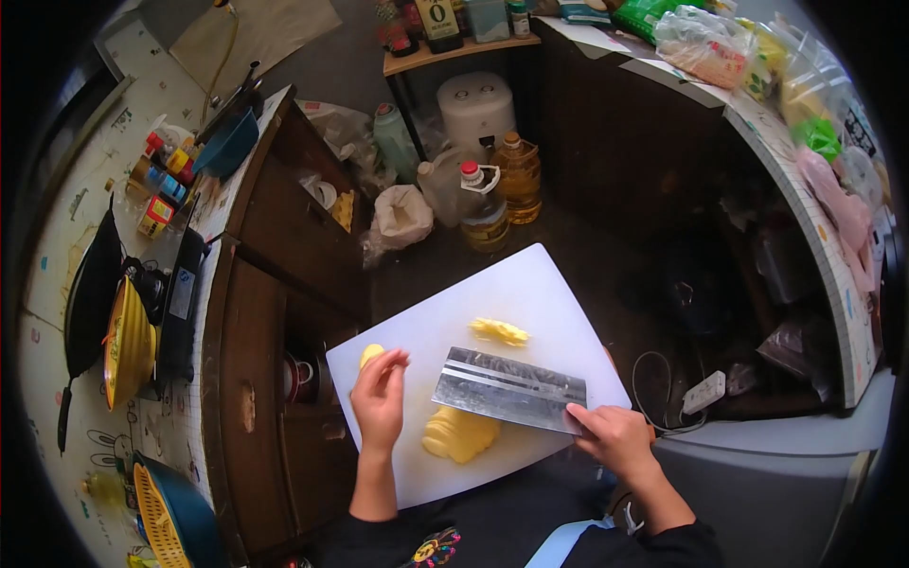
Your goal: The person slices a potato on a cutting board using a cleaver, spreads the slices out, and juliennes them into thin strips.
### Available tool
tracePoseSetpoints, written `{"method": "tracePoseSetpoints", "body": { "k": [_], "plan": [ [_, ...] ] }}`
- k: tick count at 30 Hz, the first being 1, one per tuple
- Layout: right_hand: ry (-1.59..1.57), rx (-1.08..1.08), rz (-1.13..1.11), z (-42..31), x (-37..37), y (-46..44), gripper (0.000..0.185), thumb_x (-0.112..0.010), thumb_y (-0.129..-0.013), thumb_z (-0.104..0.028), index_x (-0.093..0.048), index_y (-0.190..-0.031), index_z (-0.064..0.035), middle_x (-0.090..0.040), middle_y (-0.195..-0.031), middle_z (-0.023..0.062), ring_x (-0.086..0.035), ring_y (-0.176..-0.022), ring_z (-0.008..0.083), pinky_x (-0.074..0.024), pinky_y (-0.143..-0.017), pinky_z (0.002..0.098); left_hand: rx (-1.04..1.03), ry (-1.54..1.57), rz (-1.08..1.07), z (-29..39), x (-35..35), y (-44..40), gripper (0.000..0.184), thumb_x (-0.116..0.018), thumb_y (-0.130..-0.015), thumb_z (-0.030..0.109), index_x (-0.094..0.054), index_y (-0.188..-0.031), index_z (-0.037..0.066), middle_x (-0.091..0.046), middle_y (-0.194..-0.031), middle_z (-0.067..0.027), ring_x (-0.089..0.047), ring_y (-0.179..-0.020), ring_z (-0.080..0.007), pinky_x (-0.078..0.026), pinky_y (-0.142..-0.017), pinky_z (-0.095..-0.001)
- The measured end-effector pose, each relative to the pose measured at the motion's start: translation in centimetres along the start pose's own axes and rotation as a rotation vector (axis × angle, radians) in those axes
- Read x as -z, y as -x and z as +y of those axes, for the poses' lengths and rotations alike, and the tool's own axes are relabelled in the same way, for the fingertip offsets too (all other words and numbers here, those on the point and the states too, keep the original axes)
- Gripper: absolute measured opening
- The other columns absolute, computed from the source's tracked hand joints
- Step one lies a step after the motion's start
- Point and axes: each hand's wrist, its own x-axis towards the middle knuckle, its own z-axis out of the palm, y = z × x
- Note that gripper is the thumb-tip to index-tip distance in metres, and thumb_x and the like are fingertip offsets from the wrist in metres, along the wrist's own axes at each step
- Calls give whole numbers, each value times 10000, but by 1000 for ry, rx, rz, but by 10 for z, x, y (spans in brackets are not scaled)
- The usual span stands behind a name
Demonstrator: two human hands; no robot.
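A white cutting board lies in front of me. My right hand grips a broad-bladed cleaver, its blade slanting over the middle of the board. Beyond the blade sits a small pile of yellow shreds, apparently potato. On the near side, overlapping yellow potato slices are partly covered by the blade. My left hand is raised at the board's left side, fingers loosely bent, with nothing visible between them. Just behind its fingers is a single yellow slice; whether they touch I cannot tell.
Oil bottles and a white bag stand on the floor beyond the board. At left, a counter carries a wok, a yellow bowl and a yellow basket. A power strip lies at right.
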Motion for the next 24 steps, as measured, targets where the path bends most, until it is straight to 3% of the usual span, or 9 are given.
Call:
{"method": "tracePoseSetpoints", "body": {
  "k": [1, 3, 5, 7, 10, 24],
  "plan": [
    [-23, -14, -18, -6, 5, 1, 535, -779, -662, -135, -648, -1181, -138, -591, -691, 43, -618, -625, 220, -489, -553, 349, 7, 6, 133, -3, 5, 15, 178, -599, -871, -63, -674, -1026, -19, -663, -985, -114, -663, -943, -199, -526, -845, -281],
    [-68, -44, -58, -19, 16, 3, 551, -777, -677, -143, -628, -1207, -126, -595, -699, 54, -617, -624, 234, -493, -558, 358, -22, -289, 126, -10, 7, 44, 137, -620, -855, -55, -673, -974, -14, -658, -959, -110, -649, -927, -214, -512, -836, -307],
    [-136, -57, -117, -34, 27, 0, 475, -754, -754, -158, -619, -1207, -112, -595, -704, 71, -618, -623, 251, -500, -566, 375, -118, -404, -9, -12, -8, 63, 131, -665, -803, -46, -673, -929, -10, -651, -948, -137, -629, -860, -303, -508, -786, -359],
    [-164, -61, -175, -47, 35, -4, 424, -737, -795, -170, -621, -1199, -111, -596, -706, 75, -621, -624, 255, -502, -568, 379, -246, -452, -146, -13, -21, 69, 145, -689, -763, -27, -674, -906, -6, -638, -921, -141, -607, -821, -339, -507, -754, -388],
    [-138, -97, -268, -65, 49, -10, 389, -715, -838, -210, -619, -1200, -104, -600, -710, 90, -625, -631, 263, -501, -565, 380, -275, -510, -167, -14, -37, 72, 147, -696, -738, 0, -675, -884, -4, -625, -888, -137, -595, -812, -351, -506, -740, -414],
    [-39, -138, -423, -87, 60, -10, 387, -687, -867, -258, -607, -1202, -82, -588, -689, 108, -620, -607, 279, -514, -550, 383, -193, -534, -163, -29, -52, 81, 276, -681, -694, 5, -679, -969, 10, -626, -1027, -159, -555, -1014, -406, -492, -851, -468]
  ]
}}
